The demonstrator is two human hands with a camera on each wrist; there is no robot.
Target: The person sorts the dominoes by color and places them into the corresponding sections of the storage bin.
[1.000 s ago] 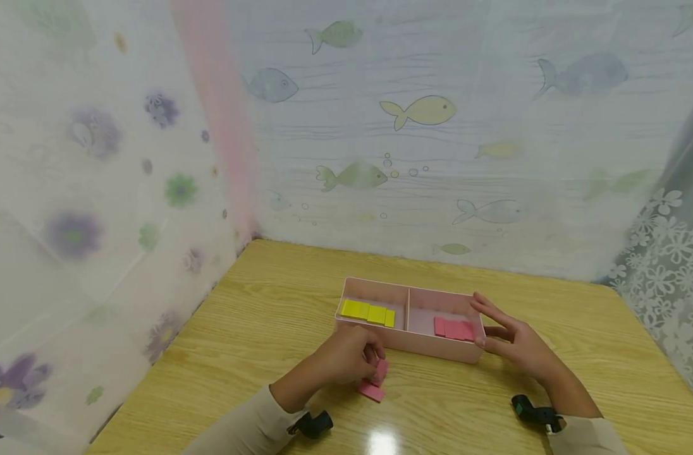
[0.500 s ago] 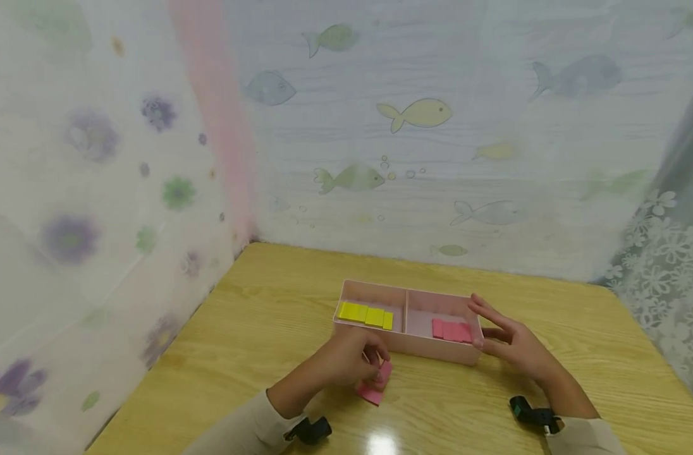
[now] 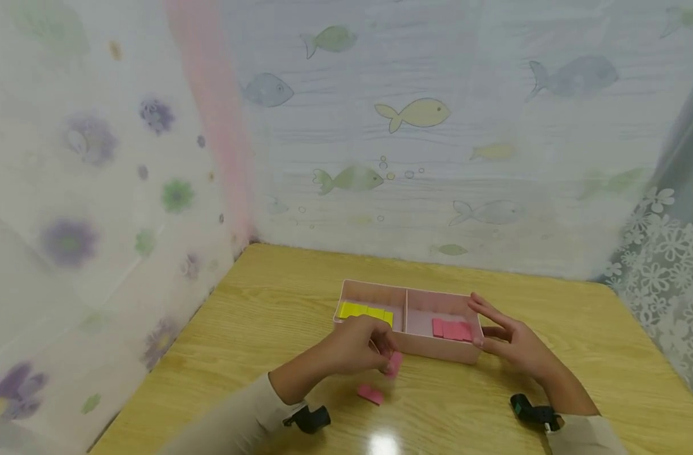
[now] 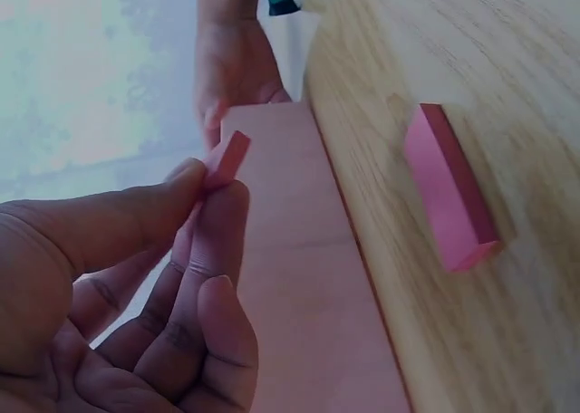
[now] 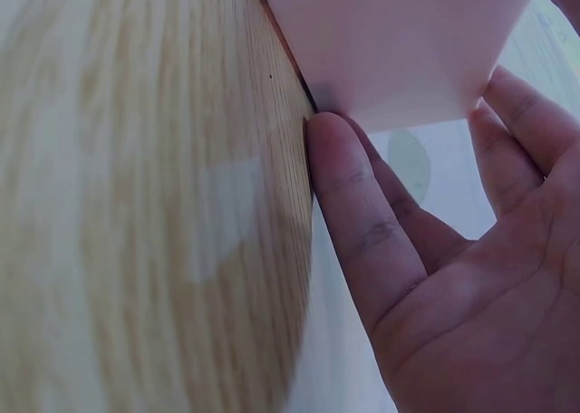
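My left hand pinches a small pink rectangular block between thumb and fingertips, just in front of the box's near wall. A second pink block lies on the table below that hand. The pink two-compartment box has a row of yellow blocks in its left compartment, partly covered by the left hand. In the right compartment, several pink blocks lie along the near wall. My right hand holds the box's right end, thumb at the near corner and fingers at the far one.
A wood-grain table carries everything. Behind it hangs a sheet printed with fish, and a flower-print sheet stands on the left. Lace fabric hangs at the right. Each wrist wears a black camera.
The left hand has picked one pink block up from the table and moved it slightly up and right, towards the box. The other block stays behind. The right hand holds its place.
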